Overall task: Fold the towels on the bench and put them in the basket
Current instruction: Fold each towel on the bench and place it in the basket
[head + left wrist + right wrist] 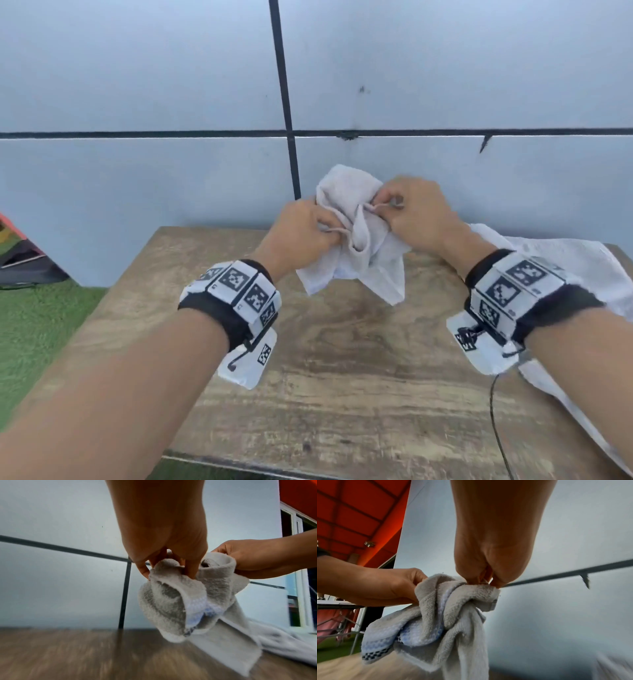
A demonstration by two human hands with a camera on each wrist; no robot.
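Note:
A small crumpled white towel point(356, 246) with a blue checked band hangs above the far end of the wooden bench point(342, 377), held up by both hands. My left hand point(301, 233) pinches its left edge, and my right hand point(418, 212) pinches the hem on the right. In the left wrist view the left hand point(164, 563) has its fingertips dug into the towel point(180, 599). Seen from the right wrist, the right hand point(486, 580) grips the bunched top of the towel point(447, 615). A second white towel point(582, 267) lies spread on the bench at right. No basket is in view.
A pale tiled wall point(171, 85) with dark joints stands right behind the bench. Green turf point(41, 329) lies to the left, with a dark and orange object point(20, 253) at the far left edge. A thin black cable point(496, 428) runs down from my right wrist.

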